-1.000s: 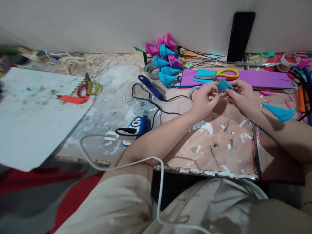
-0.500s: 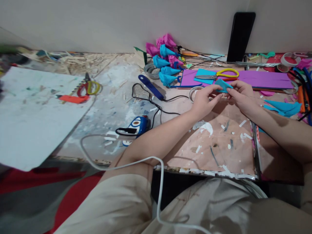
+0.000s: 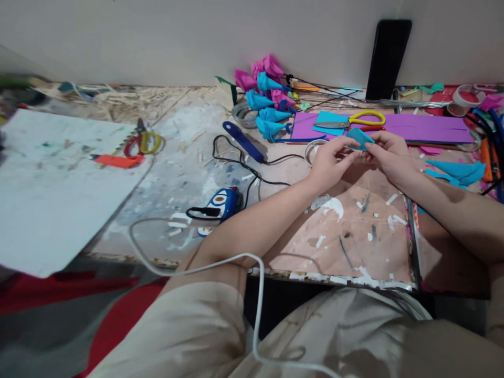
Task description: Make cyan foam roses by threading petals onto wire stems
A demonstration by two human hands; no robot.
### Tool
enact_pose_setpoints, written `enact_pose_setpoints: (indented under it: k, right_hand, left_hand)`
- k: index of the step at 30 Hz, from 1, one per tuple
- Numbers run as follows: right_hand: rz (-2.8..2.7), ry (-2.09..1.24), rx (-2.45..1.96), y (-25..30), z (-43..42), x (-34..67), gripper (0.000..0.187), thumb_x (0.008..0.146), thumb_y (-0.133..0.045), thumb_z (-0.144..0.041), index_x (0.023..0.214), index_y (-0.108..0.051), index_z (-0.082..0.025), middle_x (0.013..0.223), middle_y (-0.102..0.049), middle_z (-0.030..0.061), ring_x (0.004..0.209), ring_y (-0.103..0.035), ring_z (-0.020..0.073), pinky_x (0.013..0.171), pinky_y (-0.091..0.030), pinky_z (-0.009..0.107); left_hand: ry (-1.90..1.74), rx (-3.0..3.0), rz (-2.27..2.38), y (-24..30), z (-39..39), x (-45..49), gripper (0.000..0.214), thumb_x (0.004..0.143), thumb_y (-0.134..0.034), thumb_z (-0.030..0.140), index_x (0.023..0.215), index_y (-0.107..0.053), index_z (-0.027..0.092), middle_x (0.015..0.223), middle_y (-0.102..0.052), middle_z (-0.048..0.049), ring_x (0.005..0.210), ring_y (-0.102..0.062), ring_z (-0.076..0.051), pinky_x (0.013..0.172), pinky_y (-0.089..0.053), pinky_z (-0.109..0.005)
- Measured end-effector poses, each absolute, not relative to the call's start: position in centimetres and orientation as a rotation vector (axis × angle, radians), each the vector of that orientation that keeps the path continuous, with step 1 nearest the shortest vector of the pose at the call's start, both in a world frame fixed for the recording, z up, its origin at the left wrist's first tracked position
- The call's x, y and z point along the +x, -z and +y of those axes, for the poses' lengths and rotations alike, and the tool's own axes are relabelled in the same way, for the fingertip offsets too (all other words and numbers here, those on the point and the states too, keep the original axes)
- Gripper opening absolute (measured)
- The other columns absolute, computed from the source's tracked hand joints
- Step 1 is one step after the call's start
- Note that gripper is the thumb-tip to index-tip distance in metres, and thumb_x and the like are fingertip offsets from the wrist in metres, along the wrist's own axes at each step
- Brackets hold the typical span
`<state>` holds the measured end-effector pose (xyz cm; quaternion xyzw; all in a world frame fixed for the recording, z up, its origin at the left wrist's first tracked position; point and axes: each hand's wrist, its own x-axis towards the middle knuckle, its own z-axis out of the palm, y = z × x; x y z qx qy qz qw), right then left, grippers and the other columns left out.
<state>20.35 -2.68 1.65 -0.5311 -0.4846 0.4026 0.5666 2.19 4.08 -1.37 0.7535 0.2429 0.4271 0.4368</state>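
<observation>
The person's left hand [image 3: 329,161] and right hand [image 3: 390,149] held a small blue paper [image 3: 357,137] between them over the surface [image 3: 378,197], the fingers of each pinched nearly closed on its sides. From that paper, yellow-handled scissors [image 3: 347,124] lay close by toward 12 o'clock, paper flowers [image 3: 258,100] toward 10, loose blue pieces [image 3: 459,170] toward 4.

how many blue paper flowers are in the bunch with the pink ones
4 visible: the back blue flower nearest the wall, the leftmost blue flower just below it, the third blue flower lower right, and the front blue flower nearest the person. More may be hidden.
</observation>
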Motion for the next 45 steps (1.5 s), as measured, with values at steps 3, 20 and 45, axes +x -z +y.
enact_pose_setpoints:
  k: [3,20,45]
  right_hand:
    - [-1.161,-0.951,-1.221,-1.87,-2.76,20.34,0.041,0.079,-0.096,-0.058,0.086,-0.073,-0.025,0.069,-0.069,-0.0013,0.061,-0.061,0.0132,0.057,-0.052,0.026]
    - [-1.136,-0.958,-1.269,-2.13,-2.77,20.34,0.043,0.077,-0.092,-0.062,0.075,-0.07,-0.025,0.066,-0.07,-0.0003,0.057,-0.059,0.014,0.051,-0.047,0.026]
    - [-1.174,-0.982,-1.208,-1.78,-2.79,20.53,0.044,0.084,-0.091,-0.062,0.076,-0.07,-0.025,0.067,-0.068,-0.0001,0.059,-0.061,0.0142,0.057,-0.051,0.029]
  left_hand:
    - [-1.096,1.912,0.601,1.36,4.19,2.16,0.018,0.096,-0.074,0.028,0.11,-0.079,0.018,0.108,-0.084,-0.0045,0.089,-0.078,-0.013,0.077,-0.061,-0.021]
    - [-1.108,1.873,0.611,1.49,4.5,2.04,0.022,0.095,-0.078,0.037,0.107,-0.077,0.019,0.107,-0.084,-0.0043,0.085,-0.075,-0.013,0.076,-0.06,-0.022]
    - [-1.115,1.874,0.517,1.63,4.43,1.94,0.03,0.1,-0.074,0.045,0.112,-0.078,0.019,0.11,-0.084,-0.0066,0.094,-0.08,-0.016,0.082,-0.063,-0.025]
